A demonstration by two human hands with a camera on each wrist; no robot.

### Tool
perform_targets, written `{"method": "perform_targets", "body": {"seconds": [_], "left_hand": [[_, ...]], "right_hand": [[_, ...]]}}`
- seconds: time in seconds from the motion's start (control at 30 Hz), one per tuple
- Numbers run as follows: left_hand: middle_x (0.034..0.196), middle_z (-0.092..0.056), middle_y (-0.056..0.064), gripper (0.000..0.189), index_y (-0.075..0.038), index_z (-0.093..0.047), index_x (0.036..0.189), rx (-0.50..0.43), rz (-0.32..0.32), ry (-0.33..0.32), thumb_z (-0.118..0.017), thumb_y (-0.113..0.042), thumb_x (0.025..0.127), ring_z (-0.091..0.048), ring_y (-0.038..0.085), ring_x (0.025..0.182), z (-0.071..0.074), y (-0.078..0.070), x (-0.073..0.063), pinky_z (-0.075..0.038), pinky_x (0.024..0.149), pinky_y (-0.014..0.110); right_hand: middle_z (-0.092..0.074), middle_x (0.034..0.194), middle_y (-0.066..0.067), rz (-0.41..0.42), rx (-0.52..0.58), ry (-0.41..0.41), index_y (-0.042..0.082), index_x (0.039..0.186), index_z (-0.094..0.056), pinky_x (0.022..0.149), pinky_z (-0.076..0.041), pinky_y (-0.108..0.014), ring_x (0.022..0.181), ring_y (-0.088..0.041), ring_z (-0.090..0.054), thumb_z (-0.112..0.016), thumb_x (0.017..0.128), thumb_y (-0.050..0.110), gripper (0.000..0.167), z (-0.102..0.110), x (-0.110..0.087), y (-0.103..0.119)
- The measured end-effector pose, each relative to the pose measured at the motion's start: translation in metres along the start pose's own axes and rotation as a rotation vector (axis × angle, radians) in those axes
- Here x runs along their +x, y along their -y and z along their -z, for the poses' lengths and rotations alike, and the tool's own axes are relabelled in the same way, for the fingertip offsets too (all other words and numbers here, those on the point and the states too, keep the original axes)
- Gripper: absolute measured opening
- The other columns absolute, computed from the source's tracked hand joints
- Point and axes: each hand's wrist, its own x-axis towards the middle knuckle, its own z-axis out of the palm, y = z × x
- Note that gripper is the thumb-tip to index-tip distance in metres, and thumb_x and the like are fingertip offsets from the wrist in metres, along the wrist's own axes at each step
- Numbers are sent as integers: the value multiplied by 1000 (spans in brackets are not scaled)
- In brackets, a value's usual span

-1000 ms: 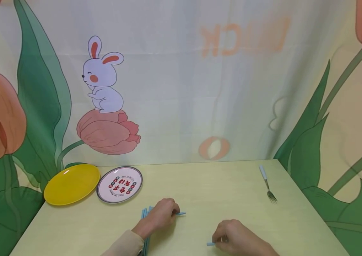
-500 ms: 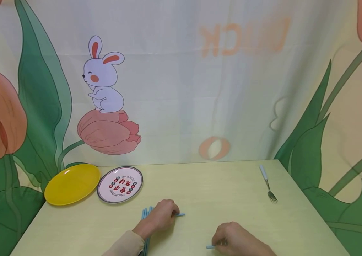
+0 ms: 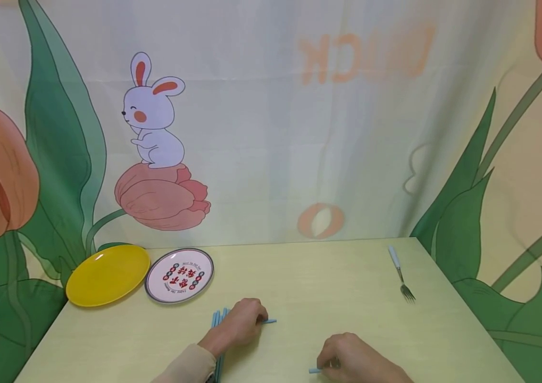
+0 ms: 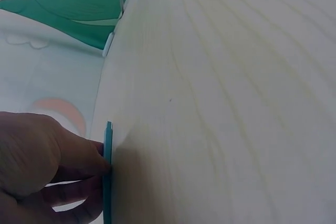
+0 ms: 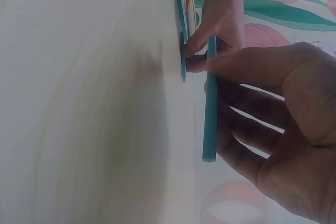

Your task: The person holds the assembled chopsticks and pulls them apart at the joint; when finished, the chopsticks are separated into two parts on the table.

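Observation:
My left hand (image 3: pixel 249 322) pinches a thin blue stick (image 4: pixel 107 182) low over the table, its stepped end pointing right. Several long blue sticks (image 3: pixel 216 319) lie side by side beneath the left wrist, partly hidden by the forearm. Nearer the front, my right hand (image 3: pixel 354 356) holds a short blue stick (image 5: pixel 210 114) between thumb and fingers. Its blunt end sticks out to the left of the hand. The right wrist view shows this stick raised off the table, apart from the left hand's stick.
A yellow plate (image 3: pixel 108 276) and a white patterned plate (image 3: pixel 180 276) lie at the back left. At the back right rests a fork (image 3: pixel 401 274) with a pale handle. Behind the table (image 3: pixel 299 271) hangs a printed curtain (image 3: pixel 251 133).
The right hand with its stick has come slightly nearer the front edge. My left hand and its stick have stayed almost in place.

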Motion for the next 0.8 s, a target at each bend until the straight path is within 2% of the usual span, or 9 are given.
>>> {"method": "perform_targets", "body": {"seconds": [0.2,0.5,0.8], "left_hand": [[82,-66,-1,18,-5,-77,89,4,17,5,-63,4,83,-61,9,79,0,-1,1,-52,74,27],[83,-65,-1,21,-5,-77,94,13,49,17,-64,5,80,-58,9,79,-2,-2,-3,-52,75,27],[87,-66,4,20,-2,-74,98,39,4,-81,-71,2,78,-61,14,81,9,-6,-15,-51,73,28]], "right_hand": [[-66,83,18,-41,3,19,17,89,-78,66,-48,-19,72,6,-54,-71,86,13,9,0,1,0],[-65,81,20,-98,6,46,17,87,-78,66,-48,-19,71,6,-54,-70,84,11,11,-4,-1,-1],[-63,77,21,-97,13,38,18,84,-78,64,-47,-19,69,6,-53,-71,85,15,8,-7,-2,-5]]}}
